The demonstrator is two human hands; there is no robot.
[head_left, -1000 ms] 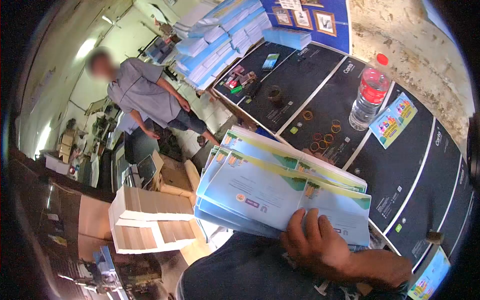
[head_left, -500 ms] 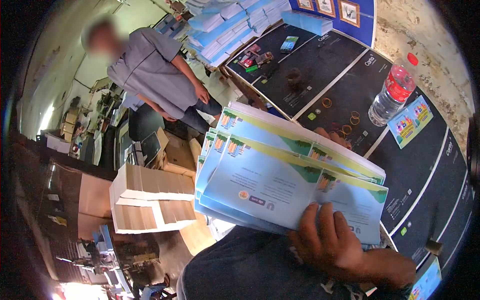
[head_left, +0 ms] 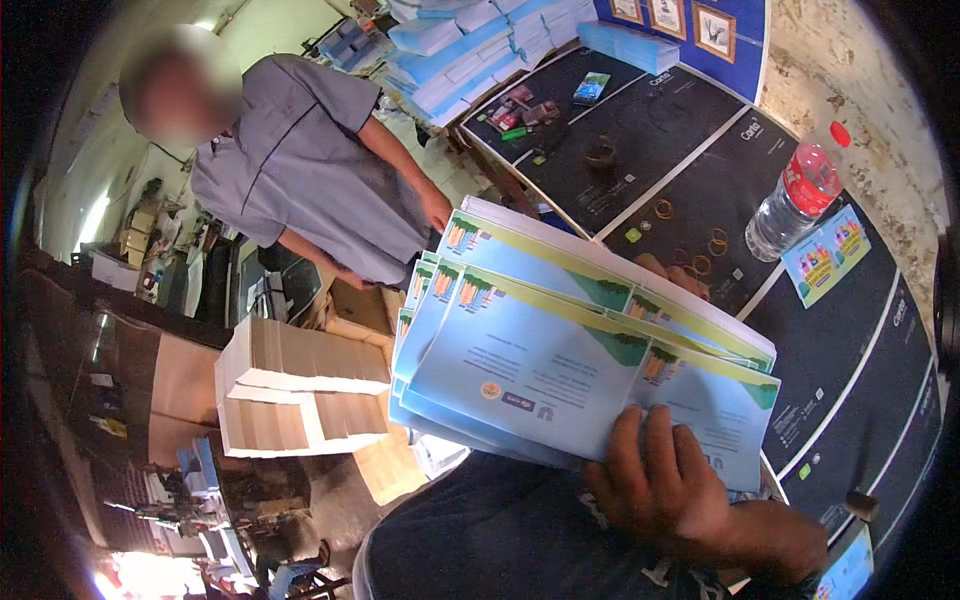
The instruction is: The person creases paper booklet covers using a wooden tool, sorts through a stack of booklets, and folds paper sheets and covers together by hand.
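Note:
A fanned stack of printed booklets [head_left: 520,370], light blue with green and yellow edges, is held tilted in front of me. My right hand [head_left: 665,485] reaches in from the lower right, its fingers curled over the near edge and pressed on the top booklet. Fingertips of my left hand [head_left: 675,275] show beyond the stack's far edge; the rest of that hand is hidden behind the booklets. Several rubber bands [head_left: 700,255] lie on the black tabletop [head_left: 690,165], just past those fingertips.
A water bottle [head_left: 795,200] with a red cap stands by a colourful printed card [head_left: 826,255]. Stacked blue-covered paper [head_left: 470,60] sits at the back. A person in a grey shirt [head_left: 310,160] stands to the left, near large cream-coloured paper stacks [head_left: 310,370].
The person in grey has come closer, and the view has shifted slightly. Both my hands keep nearly the same place on the booklets.

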